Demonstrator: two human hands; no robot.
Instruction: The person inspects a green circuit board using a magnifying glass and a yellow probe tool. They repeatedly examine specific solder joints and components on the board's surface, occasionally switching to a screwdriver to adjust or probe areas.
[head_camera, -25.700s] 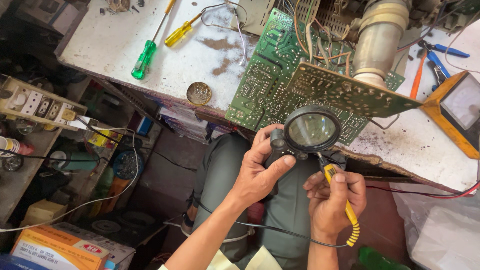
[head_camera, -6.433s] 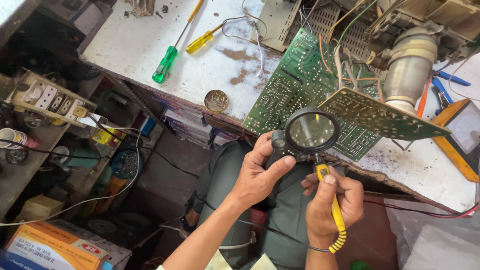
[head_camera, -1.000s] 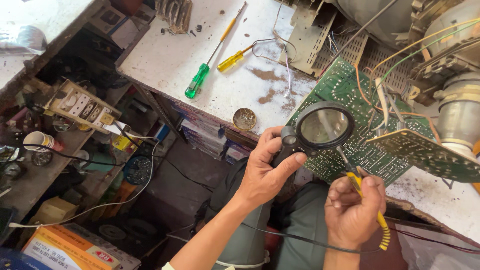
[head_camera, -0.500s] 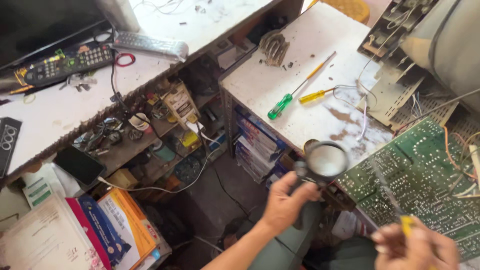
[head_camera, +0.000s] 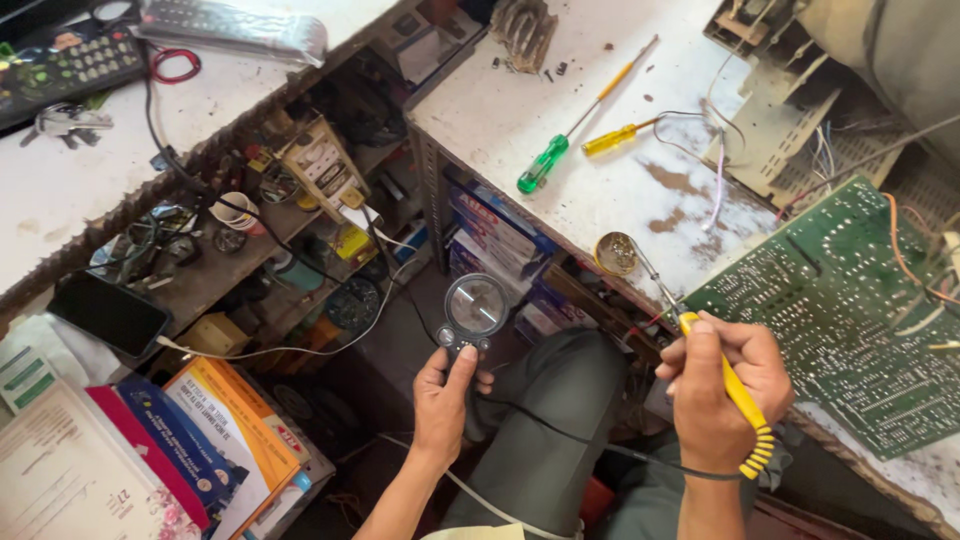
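My left hand (head_camera: 443, 396) grips the black handle of a round magnifying glass (head_camera: 477, 305), held out over my lap, away from the bench. My right hand (head_camera: 718, 388) holds a yellow-handled soldering iron (head_camera: 730, 386); its thin metal tip reaches up to a small round tin (head_camera: 615, 253) at the bench edge. A green circuit board (head_camera: 840, 310) lies flat on the white bench to the right of that hand, with orange wires at its far side.
A green-handled screwdriver (head_camera: 545, 163) and a yellow-handled one (head_camera: 612, 137) lie on the white bench (head_camera: 520, 90). A shelf of small parts (head_camera: 300, 180) sits left, with a remote (head_camera: 65, 65), a dark phone (head_camera: 110, 312) and boxes (head_camera: 225, 420) nearby.
The view swung left and down. My left hand carried the magnifying glass off the circuit board toward my lap. My right hand moved the soldering iron tip from the board to the small tin.
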